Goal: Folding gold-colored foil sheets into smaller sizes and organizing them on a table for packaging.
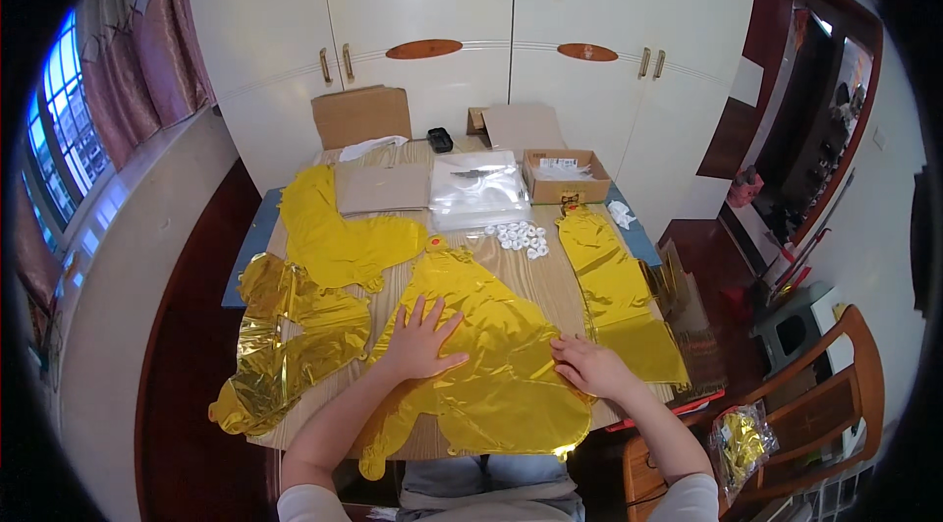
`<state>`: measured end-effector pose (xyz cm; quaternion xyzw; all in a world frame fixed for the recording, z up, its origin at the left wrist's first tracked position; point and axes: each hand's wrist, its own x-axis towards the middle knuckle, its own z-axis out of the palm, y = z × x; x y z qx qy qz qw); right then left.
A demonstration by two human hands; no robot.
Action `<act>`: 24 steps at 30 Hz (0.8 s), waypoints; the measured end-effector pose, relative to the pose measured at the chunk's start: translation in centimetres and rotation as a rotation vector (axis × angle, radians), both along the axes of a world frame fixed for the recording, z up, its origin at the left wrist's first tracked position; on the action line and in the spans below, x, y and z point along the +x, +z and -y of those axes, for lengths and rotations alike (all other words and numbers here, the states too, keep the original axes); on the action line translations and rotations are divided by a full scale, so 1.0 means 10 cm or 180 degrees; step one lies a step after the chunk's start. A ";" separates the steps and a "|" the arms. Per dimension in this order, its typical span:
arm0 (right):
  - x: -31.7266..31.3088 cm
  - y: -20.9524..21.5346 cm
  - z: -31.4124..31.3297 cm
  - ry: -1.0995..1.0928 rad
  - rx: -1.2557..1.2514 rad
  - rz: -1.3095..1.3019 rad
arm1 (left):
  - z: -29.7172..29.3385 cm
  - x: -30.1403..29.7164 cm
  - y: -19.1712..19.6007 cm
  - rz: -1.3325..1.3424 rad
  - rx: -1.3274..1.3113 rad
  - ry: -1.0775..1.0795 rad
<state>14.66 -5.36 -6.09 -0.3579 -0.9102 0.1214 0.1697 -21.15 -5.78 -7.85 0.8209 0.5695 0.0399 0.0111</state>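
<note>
Flat on its palm with fingers spread apart, the left hand (pixel 425 337) presses on the middle-left of a large, limp, glossy gold foil shape (pixel 491 335) with an irregular outline, its fingertips aimed away from the person. The right hand (pixel 591 366) rests at the same sheet's right margin, fingers close together, slightly bent and pointing inward; whether its thumb pinches the edge underneath, I cannot tell. The foil lies at the near middle of the pale wood-grain table (pixel 545 278), between a crumpled shiny gold foil piece (pixel 280 355) on the left and a long folded gold foil piece (pixel 614 291) on the right.

For smoothing this sheet, I would judge that light, broad pressure works best: anchor with the left palm and sweep the right hand outward, from the middle to the margin, so that wrinkles leave over the edge instead of setting as creases. Fingernails are best kept off such thin film, and the part near the front table edge probably needs watching, since slick foil could slide off.

The shape's narrow end, with a small orange-red spot, points away from the person and slightly left. Its long axis seems to slant from there toward the near right corner, while a rounded lobe branches to the near left.
</note>
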 end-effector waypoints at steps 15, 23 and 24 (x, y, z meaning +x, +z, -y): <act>-0.53 0.47 -0.14 0.0309 0.0366 -0.0019 | -0.23 -0.53 -0.02 0.0669 0.0484 0.0313; -2.84 0.60 -0.91 0.1172 0.0339 0.0166 | -0.65 -2.11 0.13 0.1775 0.1275 0.1640; -3.13 0.58 -0.99 0.1091 0.0252 0.0367 | -0.71 -2.22 0.09 0.1872 0.1302 0.1772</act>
